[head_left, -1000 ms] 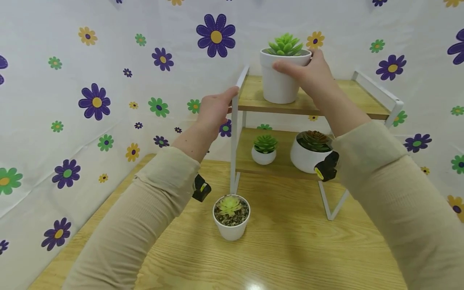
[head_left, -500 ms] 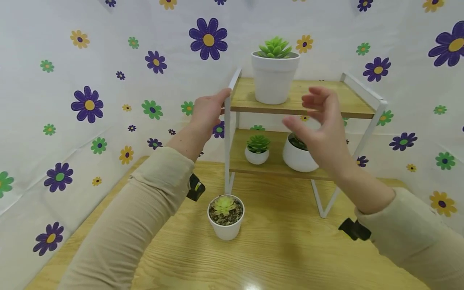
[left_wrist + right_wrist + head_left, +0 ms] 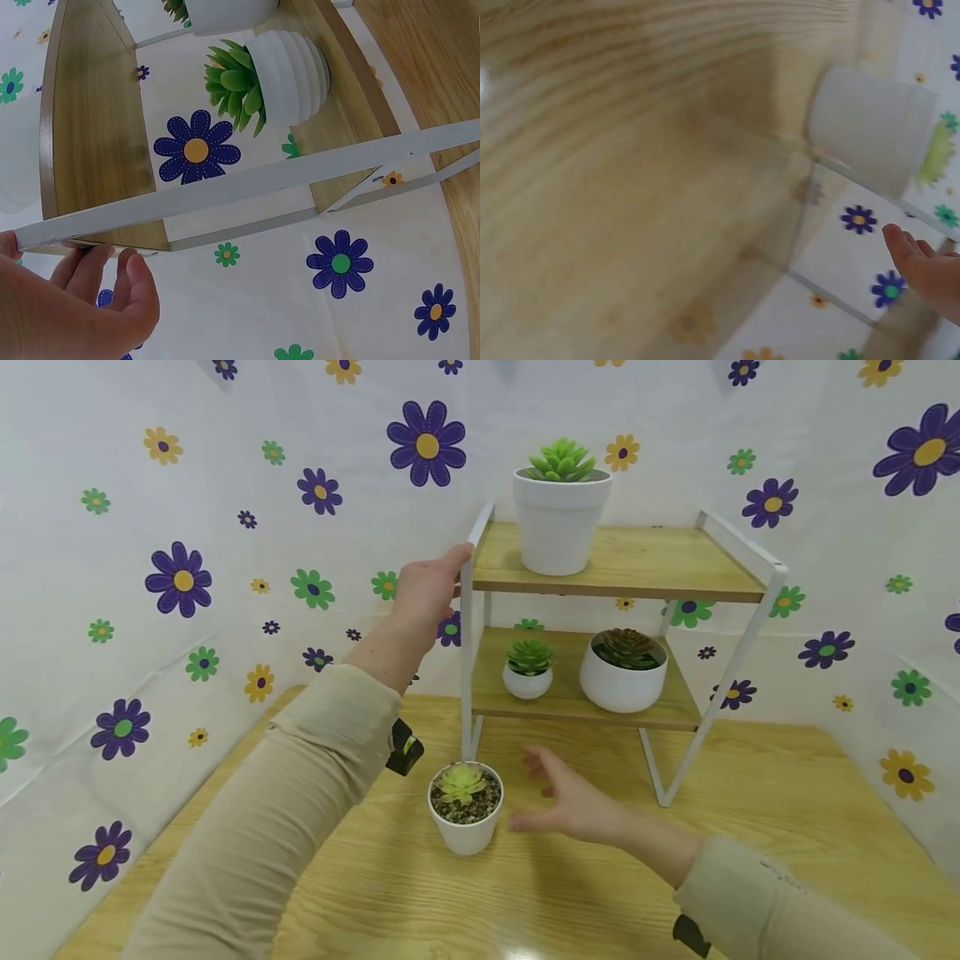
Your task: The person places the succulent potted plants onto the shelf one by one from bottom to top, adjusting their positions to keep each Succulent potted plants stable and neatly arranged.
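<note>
My left hand [image 3: 426, 597] grips the upper left corner of the white metal frame [image 3: 225, 187] of a two-tier plant shelf; in the left wrist view its fingers curl beneath the upper board. To the right of a small white pot with a pale green succulent [image 3: 467, 831] is my right hand [image 3: 573, 802], thumb and fingers spread, apart from the pot. That pot stands upright on the table before the shelf's left leg. On the upper board [image 3: 660, 560] sits a larger white pot with a bright green succulent [image 3: 561, 522], left of the middle.
The lower board [image 3: 566, 647] bears a small round pot with a green succulent [image 3: 528, 681] and a wider white bowl with a reddish succulent [image 3: 624, 681]. A flower-printed backdrop [image 3: 240, 452] hangs behind the wooden table [image 3: 420, 910].
My right hand has let go of the pot on the upper board and moved down to beside the small pot on the table. The left hand keeps its hold on the frame.
</note>
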`<act>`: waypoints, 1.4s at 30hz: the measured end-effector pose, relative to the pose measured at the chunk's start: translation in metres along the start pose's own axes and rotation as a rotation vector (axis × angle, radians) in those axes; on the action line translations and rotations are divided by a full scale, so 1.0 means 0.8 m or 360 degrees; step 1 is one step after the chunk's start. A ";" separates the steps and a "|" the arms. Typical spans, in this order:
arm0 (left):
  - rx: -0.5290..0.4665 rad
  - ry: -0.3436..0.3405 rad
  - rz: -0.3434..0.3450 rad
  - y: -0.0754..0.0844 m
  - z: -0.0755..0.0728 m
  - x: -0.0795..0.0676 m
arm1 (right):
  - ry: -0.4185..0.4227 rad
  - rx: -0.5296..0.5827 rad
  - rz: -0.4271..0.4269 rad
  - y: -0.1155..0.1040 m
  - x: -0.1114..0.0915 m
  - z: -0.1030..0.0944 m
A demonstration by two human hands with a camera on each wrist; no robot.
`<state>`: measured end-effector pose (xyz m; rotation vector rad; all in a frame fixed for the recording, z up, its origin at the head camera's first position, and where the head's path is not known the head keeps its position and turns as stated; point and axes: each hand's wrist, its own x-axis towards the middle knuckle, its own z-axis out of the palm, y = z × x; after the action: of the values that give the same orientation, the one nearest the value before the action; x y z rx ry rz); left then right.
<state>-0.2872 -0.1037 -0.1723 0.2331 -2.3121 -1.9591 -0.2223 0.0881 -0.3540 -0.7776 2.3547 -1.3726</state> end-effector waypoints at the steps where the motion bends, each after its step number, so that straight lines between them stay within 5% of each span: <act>1: -0.0005 -0.0003 -0.0003 0.000 0.001 0.000 | -0.0015 0.0005 0.0017 0.008 0.005 0.006; 8: -0.0025 0.0004 0.0000 0.000 0.002 0.000 | 0.0001 -0.0037 0.0047 0.039 0.040 0.042; 22: -0.0024 -0.0012 -0.0001 0.000 0.004 0.001 | 0.0183 0.0080 -0.0002 0.042 0.065 0.079; 32: -0.0027 -0.0009 0.0013 -0.002 0.003 0.000 | 0.0217 -0.0016 0.0057 0.044 0.043 0.069; 42: -0.0014 -0.0002 0.0009 -0.002 0.002 0.002 | 0.0237 -0.0048 0.0074 0.052 0.003 0.029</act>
<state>-0.2888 -0.1023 -0.1740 0.2244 -2.3019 -1.9671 -0.2248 0.0870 -0.4011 -0.6446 2.4952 -1.4239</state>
